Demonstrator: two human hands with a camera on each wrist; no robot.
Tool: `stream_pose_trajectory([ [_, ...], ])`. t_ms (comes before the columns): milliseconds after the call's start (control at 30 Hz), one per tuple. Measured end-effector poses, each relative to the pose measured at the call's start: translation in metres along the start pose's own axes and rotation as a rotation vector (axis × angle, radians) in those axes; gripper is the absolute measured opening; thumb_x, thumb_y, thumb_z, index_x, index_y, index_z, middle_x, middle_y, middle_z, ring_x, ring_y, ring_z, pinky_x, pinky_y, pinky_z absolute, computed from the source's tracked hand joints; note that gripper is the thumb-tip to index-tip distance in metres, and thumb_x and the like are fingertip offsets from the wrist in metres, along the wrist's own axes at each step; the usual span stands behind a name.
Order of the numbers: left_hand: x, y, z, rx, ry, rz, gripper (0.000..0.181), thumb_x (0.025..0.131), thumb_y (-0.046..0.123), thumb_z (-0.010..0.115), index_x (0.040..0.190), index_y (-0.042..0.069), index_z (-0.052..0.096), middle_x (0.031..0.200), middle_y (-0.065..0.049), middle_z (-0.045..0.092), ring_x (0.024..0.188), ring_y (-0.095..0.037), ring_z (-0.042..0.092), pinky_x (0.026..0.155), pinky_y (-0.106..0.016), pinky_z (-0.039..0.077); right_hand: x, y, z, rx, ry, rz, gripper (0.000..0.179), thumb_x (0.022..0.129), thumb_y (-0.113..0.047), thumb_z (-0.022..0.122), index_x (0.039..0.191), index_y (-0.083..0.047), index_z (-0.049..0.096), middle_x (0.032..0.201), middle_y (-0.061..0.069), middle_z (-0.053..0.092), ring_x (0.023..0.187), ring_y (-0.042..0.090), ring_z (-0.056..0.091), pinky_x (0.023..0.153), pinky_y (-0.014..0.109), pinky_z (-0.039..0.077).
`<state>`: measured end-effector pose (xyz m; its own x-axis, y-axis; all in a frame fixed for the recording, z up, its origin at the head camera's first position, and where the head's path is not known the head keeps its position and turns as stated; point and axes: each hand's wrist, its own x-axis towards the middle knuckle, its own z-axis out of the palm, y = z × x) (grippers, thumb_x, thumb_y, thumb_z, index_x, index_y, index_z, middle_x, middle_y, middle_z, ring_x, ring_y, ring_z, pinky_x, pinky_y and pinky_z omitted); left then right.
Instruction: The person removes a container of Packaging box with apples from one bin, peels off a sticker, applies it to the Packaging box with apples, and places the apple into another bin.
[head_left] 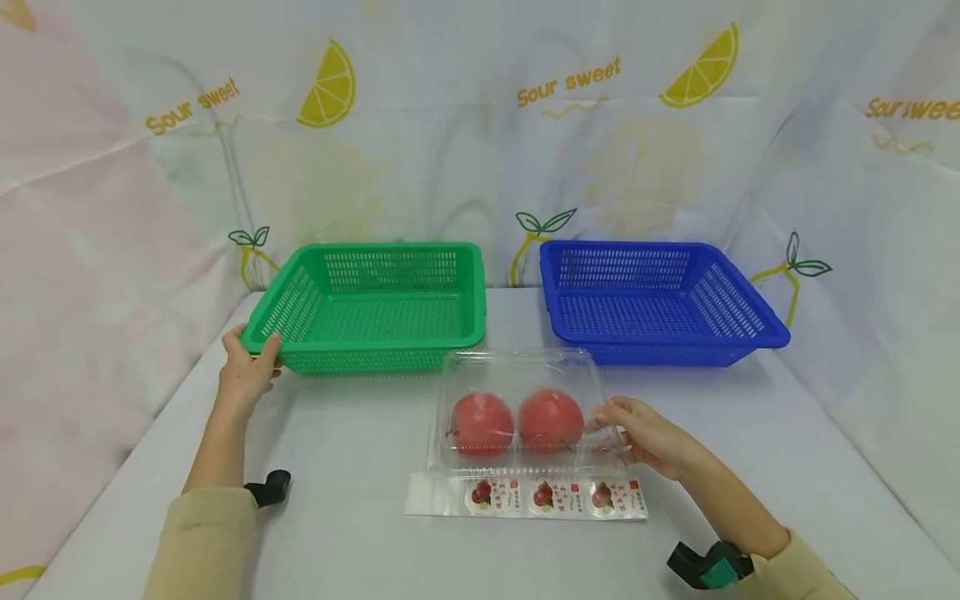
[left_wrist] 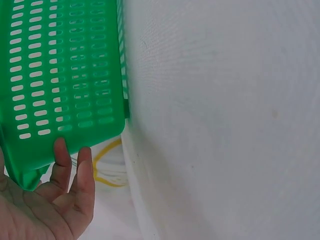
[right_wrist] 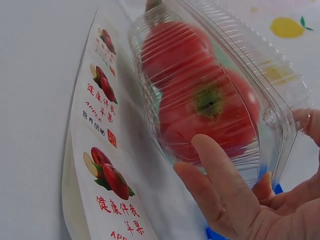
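My left hand (head_left: 246, 375) grips the near left corner of a green plastic basket (head_left: 382, 358), thumb over the rim. In the left wrist view, two fingers (left_wrist: 61, 160) of that hand show against the slotted basket wall (left_wrist: 62, 75). My right hand (head_left: 652, 437) holds the right side of a clear plastic clamshell box (head_left: 525, 371). Two round red fruits (head_left: 551, 419) sit side by side inside it. The right wrist view shows the lid closed over the fruits (right_wrist: 200, 115) and fingers (right_wrist: 220, 175) along the box's side.
A strip of apple stickers (head_left: 555, 497) lies just in front of the box, its back edge overlapped by it in the head view. To the right of the green basket stands a blue basket (head_left: 660, 354). A printed cloth (head_left: 480, 125) hangs behind the white table (head_left: 337, 517).
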<state>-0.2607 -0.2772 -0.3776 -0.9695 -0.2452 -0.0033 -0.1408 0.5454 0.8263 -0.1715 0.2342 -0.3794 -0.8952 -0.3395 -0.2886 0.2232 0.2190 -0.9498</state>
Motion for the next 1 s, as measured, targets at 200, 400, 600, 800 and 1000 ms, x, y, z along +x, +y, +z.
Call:
stream_pose_trajectory([
  [200, -0.002, -0.001, 0.002, 0.019, 0.010, 0.005, 0.073, 0.093, 0.051, 0.030, 0.142, 0.009, -0.004, 0.102, -0.025, 0.053, 0.087, -0.029, 0.059, 0.059, -0.024, 0.046, 0.004, 0.006, -0.002, -0.017, 0.033, 0.010, 0.062, 0.093, -0.031, 0.047, 0.128, 0.015, 0.024, 0.117, 0.022, 0.042, 0.077, 0.017, 0.042, 0.072, 0.035, 0.048],
  [400, -0.004, -0.001, 0.002, 0.023, 0.026, -0.001, 0.073, 0.092, 0.052, 0.031, 0.142, 0.009, -0.003, 0.102, -0.024, 0.054, 0.091, -0.035, 0.058, 0.060, -0.024, 0.045, 0.005, 0.011, -0.002, -0.025, 0.043, 0.020, 0.073, 0.093, -0.032, 0.047, 0.133, 0.017, 0.013, 0.124, 0.028, 0.036, 0.076, 0.017, 0.036, 0.077, 0.039, 0.047],
  [600, -0.004, 0.000, 0.001, 0.036, 0.024, -0.010, 0.073, 0.092, 0.052, 0.030, 0.142, 0.009, -0.003, 0.102, -0.025, 0.055, 0.087, -0.030, 0.059, 0.062, -0.025, 0.045, 0.006, 0.016, -0.003, -0.037, 0.083, -0.033, 0.040, 0.094, -0.031, 0.047, 0.108, 0.006, 0.040, 0.110, 0.019, 0.048, 0.065, 0.011, 0.039, 0.060, 0.025, 0.046],
  [800, -0.003, 0.001, 0.001, 0.066, 0.022, 0.004, 0.075, 0.092, 0.053, 0.028, 0.142, 0.007, -0.003, 0.102, -0.027, 0.056, 0.093, -0.038, 0.058, 0.068, -0.033, 0.043, 0.005, 0.020, -0.001, -0.046, 0.151, -0.037, 0.038, 0.095, -0.035, 0.046, 0.102, 0.003, 0.046, 0.109, 0.015, 0.048, 0.065, 0.012, 0.038, 0.054, 0.023, 0.041],
  [1000, -0.003, 0.000, 0.001, 0.057, 0.013, -0.002, 0.076, 0.092, 0.055, 0.027, 0.142, 0.008, -0.005, 0.104, -0.029, 0.056, 0.094, -0.039, 0.058, 0.066, -0.030, 0.043, 0.003, 0.023, -0.001, -0.012, 0.137, -0.066, 0.043, 0.096, -0.036, 0.044, 0.106, 0.005, 0.043, 0.114, 0.020, 0.046, 0.087, 0.024, 0.053, 0.069, 0.037, 0.049],
])
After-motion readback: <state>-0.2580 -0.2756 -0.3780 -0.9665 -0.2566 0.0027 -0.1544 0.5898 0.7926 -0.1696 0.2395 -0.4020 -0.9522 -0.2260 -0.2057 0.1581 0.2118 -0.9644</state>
